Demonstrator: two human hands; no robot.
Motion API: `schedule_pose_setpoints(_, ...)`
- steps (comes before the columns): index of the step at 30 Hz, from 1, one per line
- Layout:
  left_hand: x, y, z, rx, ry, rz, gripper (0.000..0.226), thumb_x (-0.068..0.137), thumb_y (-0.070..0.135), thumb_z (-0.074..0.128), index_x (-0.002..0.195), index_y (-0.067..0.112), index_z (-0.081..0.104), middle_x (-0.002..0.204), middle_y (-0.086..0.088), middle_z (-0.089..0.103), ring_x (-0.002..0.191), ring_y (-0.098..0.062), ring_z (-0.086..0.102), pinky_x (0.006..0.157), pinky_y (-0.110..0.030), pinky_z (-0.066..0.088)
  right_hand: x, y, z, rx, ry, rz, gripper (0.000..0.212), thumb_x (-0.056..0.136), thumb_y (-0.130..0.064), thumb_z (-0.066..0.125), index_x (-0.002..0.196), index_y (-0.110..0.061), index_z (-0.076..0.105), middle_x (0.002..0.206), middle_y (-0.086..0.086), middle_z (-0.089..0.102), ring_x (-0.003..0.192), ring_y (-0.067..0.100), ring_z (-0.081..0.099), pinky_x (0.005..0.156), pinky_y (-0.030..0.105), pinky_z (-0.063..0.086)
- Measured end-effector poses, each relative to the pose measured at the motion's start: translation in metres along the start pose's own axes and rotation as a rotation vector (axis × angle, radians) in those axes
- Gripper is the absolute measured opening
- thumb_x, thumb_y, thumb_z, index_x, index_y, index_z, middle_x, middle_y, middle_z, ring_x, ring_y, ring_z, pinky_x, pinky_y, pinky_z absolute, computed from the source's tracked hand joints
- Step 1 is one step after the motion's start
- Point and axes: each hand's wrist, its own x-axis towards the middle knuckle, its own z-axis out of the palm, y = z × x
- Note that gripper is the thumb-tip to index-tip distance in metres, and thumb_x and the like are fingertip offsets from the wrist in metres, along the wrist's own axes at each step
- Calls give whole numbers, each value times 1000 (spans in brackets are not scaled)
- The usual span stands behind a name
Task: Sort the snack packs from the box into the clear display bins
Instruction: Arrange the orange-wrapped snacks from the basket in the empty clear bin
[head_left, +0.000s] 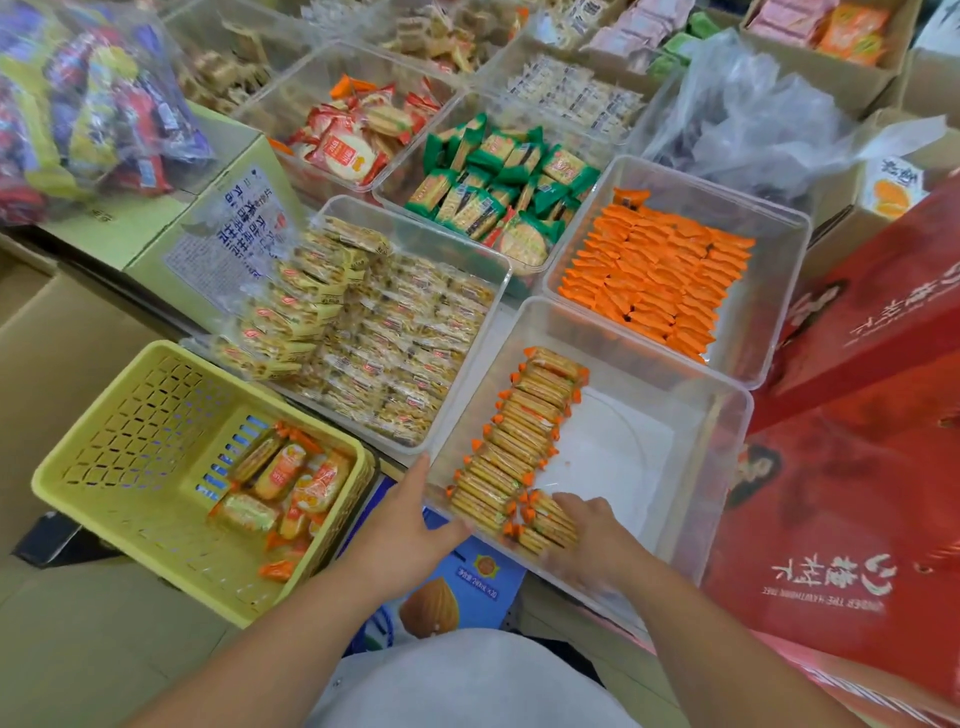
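1. head view: the nearest clear rectangular plastic bin (719, 410) sits at the near edge of the display, on a blue printed carton (470, 582).
2. a row of cracker packs with orange ends (519, 441) stands on edge along the bin's left wall, from far end to near end.
3. the right hand (592, 535) is inside the bin at its near left corner, fingers curled down over a small bunch of the same orange-ended packs (545, 525), gripping them just beside the row's near end.
4. the left hand (410, 525) is outside the bin at that corner, fingers straight along the left wall and thumb spread along the near wall, bracing it rather than clamped round it.
5. left of the bin, a pale yellow perforated plastic basket (130, 441) holds loose orange-and-yellow snack packs (291, 488) in its near right corner.
6. behind are a clear bin of tightly ranked orange packs (660, 280), a clear bin of yellow-wrapped packs (395, 343) and a clear bin of green-wrapped packs (493, 192).
7. a large red printed cardboard box (857, 467) stands against the nearest bin's right wall.
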Motion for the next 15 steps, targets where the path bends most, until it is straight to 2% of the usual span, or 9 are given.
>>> schedule_pose_setpoints(2, -1, -1, 0, -11, -22, -13, 106, 88, 53, 73, 162, 45, -3, 162, 2, 38, 131, -42, 54, 100, -53, 52, 5, -3, -5, 59, -30, 25, 72, 92, -40, 68, 152, -37, 29, 134, 3, 28, 91, 23, 63, 68, 28, 56)
schedule_pose_setpoints(3, -1, -2, 0, -30, -35, -6, 108, 88, 53, 74, 161, 47, -5, 152, 3, 49, 116, -30, 67, 91, -45, 58, 7, -5, -7, 74, -41, 37, 70, 94, -39, 66, 153, -38, 30, 135, 5, 29, 87, 23, 64, 63, 26, 56)
schedule_pose_setpoints(4, -2, -2, -1, -45, -52, 1, 109, 88, 52, 74, 161, 47, -7, 139, 6, 58, 93, -14, 74, 75, -33, 61, 9, -7, -8, 73, -42, 42, 67, 96, -38, 63, 154, -37, 30, 137, 7, 31, 86, 22, 65, 60, 23, 54)
schedule_pose_setpoints(5, -2, -2, -1, -55, -72, 2, 111, 89, 51, 74, 160, 47, -10, 126, 8, 64, 74, -5, 71, 63, -25, 56, 10, -9, -9, 70, -30, 33, 64, 98, -37, 60, 155, -35, 30, 139, 9, 34, 87, 22, 66, 63, 22, 53)
schedule_pose_setpoints(6, -2, -1, -1, -62, -92, -4, 113, 89, 50, 74, 159, 47, -13, 118, 9, 68, 66, -3, 68, 57, -20, 51, 11, -12, -7, 68, -10, 10, 61, 100, -35, 56, 156, -31, 31, 141, 12, 37, 95, 24, 66, 71, 24, 53)
schedule_pose_setpoints(8, -3, 4, -2, -78, -123, -23, 116, 89, 50, 74, 158, 46, -18, 114, 9, 72, 64, -2, 68, 55, -16, 48, 11, -16, -1, 51, 17, -24, 62, 103, -33, 51, 159, -24, 26, 149, 15, 36, 119, 29, 58, 91, 25, 45)
schedule_pose_setpoints(9, -5, 7, -4, -81, -137, -30, 117, 89, 50, 74, 157, 45, -21, 116, 9, 71, 66, -2, 69, 56, -16, 49, 10, -17, 3, 37, 4, -24, 65, 104, -33, 49, 161, -22, 19, 153, 15, 30, 126, 29, 52, 93, 24, 39)
schedule_pose_setpoints(12, -10, 15, -6, -50, -162, -40, 118, 89, 52, 73, 156, 44, -25, 125, 5, 67, 89, -9, 72, 69, -20, 53, 7, -20, 10, 3, -69, -20, 75, 105, -37, 45, 162, -20, 0, 158, 13, 12, 123, 27, 50, 93, 22, 34)
schedule_pose_setpoints(15, -15, 22, -7, -29, -167, -41, 116, 93, 48, 70, 156, 39, -27, 120, -7, 71, 100, -24, 71, 87, -36, 56, 6, -23, 10, -32, -84, 2, 80, 104, -46, 42, 161, -22, -8, 163, 11, 4, 136, 32, 44, 105, 30, 35)
